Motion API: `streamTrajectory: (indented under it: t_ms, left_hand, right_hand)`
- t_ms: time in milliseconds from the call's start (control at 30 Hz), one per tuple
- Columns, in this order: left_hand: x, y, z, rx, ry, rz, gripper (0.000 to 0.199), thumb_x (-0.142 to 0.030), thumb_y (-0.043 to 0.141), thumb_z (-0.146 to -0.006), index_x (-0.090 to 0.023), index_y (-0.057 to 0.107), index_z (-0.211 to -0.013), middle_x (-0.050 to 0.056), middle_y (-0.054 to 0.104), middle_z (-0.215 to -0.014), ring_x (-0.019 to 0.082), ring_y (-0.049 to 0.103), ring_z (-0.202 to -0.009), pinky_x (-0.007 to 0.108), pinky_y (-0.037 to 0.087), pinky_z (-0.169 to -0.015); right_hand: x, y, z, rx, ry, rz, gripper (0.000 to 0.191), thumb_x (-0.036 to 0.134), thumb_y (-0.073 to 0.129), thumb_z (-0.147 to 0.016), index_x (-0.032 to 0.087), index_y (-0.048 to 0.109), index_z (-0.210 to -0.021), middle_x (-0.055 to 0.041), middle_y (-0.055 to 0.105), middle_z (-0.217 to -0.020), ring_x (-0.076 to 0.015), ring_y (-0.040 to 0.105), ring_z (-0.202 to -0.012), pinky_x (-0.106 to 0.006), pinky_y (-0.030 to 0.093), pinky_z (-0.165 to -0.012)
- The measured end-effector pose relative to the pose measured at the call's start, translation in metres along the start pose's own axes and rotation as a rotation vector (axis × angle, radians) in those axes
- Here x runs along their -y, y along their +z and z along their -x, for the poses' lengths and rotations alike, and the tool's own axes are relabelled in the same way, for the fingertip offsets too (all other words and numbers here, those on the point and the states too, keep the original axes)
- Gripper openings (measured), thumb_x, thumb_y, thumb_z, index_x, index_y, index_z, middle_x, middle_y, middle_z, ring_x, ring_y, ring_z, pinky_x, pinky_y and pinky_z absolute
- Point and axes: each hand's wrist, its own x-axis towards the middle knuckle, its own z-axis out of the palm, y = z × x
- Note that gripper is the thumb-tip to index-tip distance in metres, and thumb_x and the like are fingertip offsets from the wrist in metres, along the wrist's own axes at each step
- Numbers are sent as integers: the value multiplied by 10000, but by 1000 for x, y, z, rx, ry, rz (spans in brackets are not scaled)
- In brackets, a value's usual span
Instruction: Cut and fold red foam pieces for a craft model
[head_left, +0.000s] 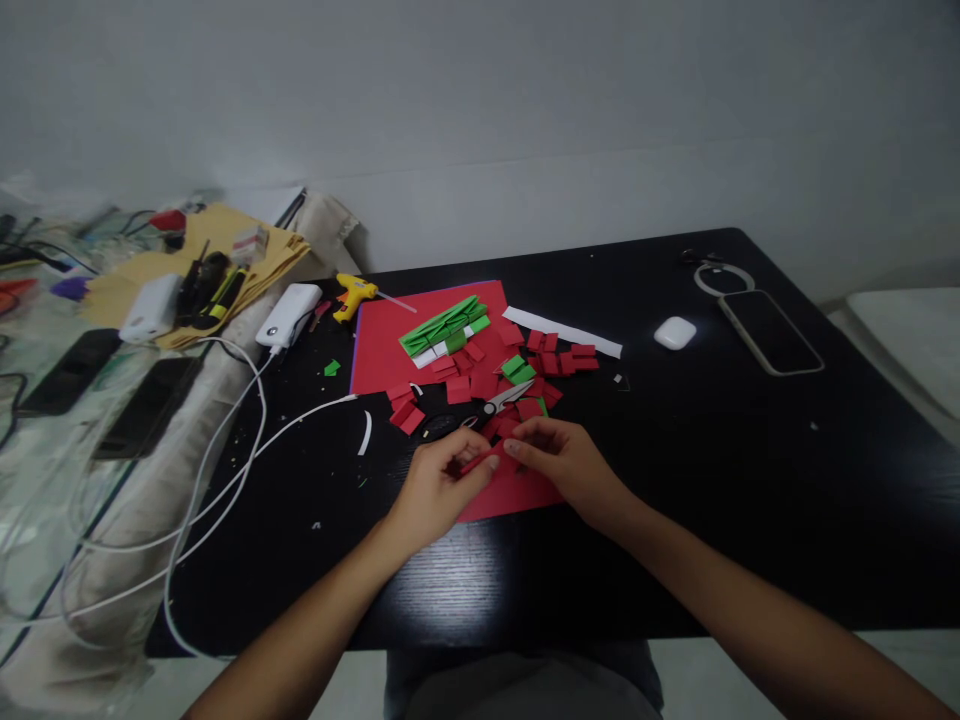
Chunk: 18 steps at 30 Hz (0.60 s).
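Observation:
My left hand (444,478) is closed, its thumb and fingers pinching a small piece of red paper (474,462) over the near red sheet (510,492). Close by on the right, my right hand (562,460) has its thumb and fingers bent together near the same paper; what lies between them is too small to tell. Just beyond my hands, scissors (507,397) rest partly open among folded red paper pieces (458,390) and a green folded piece (517,369). A green folded strip (444,326) lies on the far red sheet (379,345).
A yellow glue gun (354,296) and white power bank (289,314) with cables stand at the left. White paper strips (562,332) lie beyond and left. A white case (675,333) and phone (771,333) lie right on the black table (735,480).

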Motion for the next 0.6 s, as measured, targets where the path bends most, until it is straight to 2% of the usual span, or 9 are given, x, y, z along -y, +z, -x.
streamTrajectory:
  t_ms: [233,433,600]
  left_hand:
    - [2,-2,-2,-19,-129,191,216,-358,700,-915,-173,590,-901,-4,708,-677,137,700,-603,228,540,-613]
    - [1,-3,-4,-66,-124,189,225,-364,743,-880,-167,638,-909,-1,716,-682,154,726,-615,237,555,-606]
    - [1,-3,-4,-80,-112,232,222,-356,762,-866,-172,660,-939,-8,716,-693,162,737,-627,256,584,-620]
  right_hand:
    - [1,0,0,63,-28,112,332,495,806,-796,184,699,-836,7,696,-723,-145,645,-649,-290,538,-689]
    - [-1,-2,1,147,-8,179,388,549,750,-844,173,703,-764,-16,711,-708,-153,654,-653,-290,540,-684]
    - [0,-1,2,133,-26,184,420,576,739,-844,179,674,-726,-8,689,-665,-150,647,-610,-283,542,-642]
